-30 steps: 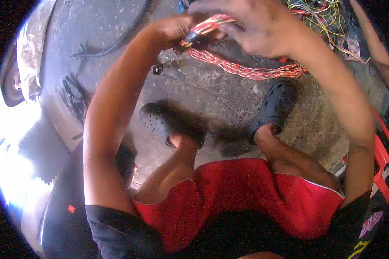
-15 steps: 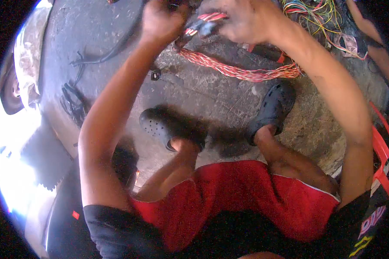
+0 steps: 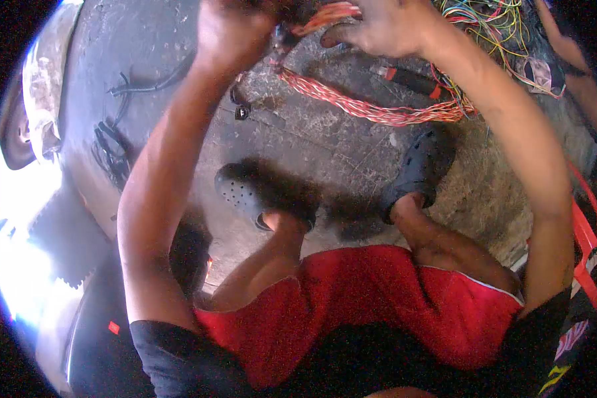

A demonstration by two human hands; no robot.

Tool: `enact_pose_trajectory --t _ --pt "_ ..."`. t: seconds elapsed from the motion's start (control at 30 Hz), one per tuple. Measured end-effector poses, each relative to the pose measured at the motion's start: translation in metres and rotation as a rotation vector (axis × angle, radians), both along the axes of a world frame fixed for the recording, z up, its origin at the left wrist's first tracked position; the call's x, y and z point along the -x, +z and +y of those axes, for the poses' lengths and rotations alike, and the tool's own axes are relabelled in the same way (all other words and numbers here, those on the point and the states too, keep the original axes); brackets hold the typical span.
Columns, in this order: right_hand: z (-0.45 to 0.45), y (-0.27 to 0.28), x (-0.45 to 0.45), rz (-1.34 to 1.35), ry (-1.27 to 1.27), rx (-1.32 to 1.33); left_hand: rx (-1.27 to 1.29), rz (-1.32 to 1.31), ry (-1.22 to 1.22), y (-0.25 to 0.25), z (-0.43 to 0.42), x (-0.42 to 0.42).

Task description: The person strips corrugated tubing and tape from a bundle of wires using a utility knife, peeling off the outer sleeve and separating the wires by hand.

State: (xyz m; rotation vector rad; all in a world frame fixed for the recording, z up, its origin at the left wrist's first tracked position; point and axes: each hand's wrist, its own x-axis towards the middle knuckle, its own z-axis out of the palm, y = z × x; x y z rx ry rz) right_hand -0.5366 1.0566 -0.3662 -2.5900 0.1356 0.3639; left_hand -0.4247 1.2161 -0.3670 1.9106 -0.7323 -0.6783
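A thick bundle of red and white wires (image 3: 378, 114) lies curved across the floor, and its left end rises towards my hands. At the top edge, my right hand (image 3: 391, 28) is closed round the upper part of this bundle, its fingers partly blurred. My left hand (image 3: 235, 33) is at the top left, beside the dark end of the bundle; its fingers are cut off by the frame edge and blurred, so its grip is hidden. Below the bundle's right part lies a dark tool-like object with red ends (image 3: 411, 81), partly behind the wires.
Loose multicoloured wires (image 3: 494, 30) are tangled at the top right. Black cables (image 3: 116, 142) lie on the floor at the left, and a small black piece (image 3: 242, 113) is near my left forearm. My feet in black clogs (image 3: 418, 166) stand on the floor. Red straps (image 3: 584, 245) are at far right.
My left hand has moved left, away from my right hand. The held wire section has shifted upwards, and the dark object with red ends shows more than one second ago.
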Motion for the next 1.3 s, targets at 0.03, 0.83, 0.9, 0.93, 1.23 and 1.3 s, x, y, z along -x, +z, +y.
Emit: enact_pose_trajectory --t 0.03,0.83,0.9,0.93,1.23,1.3 --pt "0.001 0.0 0.003 0.0 -0.002 0.001 0.21 0.242 0.102 -0.014 0.001 -0.015" --pt "-0.01 -0.015 -0.028 0.441 0.293 -0.554 -0.269 -0.482 -0.455 -0.096 0.013 -0.042" --pt "-0.021 -0.027 -0.03 0.43 0.209 -0.682 -0.166 -0.276 -0.059 -0.072 0.024 -0.04" --pt "-0.034 -0.042 -0.037 0.421 0.32 -0.651 -0.236 -0.417 -0.074 -0.04 0.027 -0.03" --pt "-0.014 0.002 -0.027 0.595 0.054 -1.015 0.184 -0.874 -0.438 -0.045 0.037 0.035" --pt "-0.016 0.004 -0.023 0.625 -0.045 -1.102 0.175 -0.785 -0.441 -0.037 0.037 0.028"
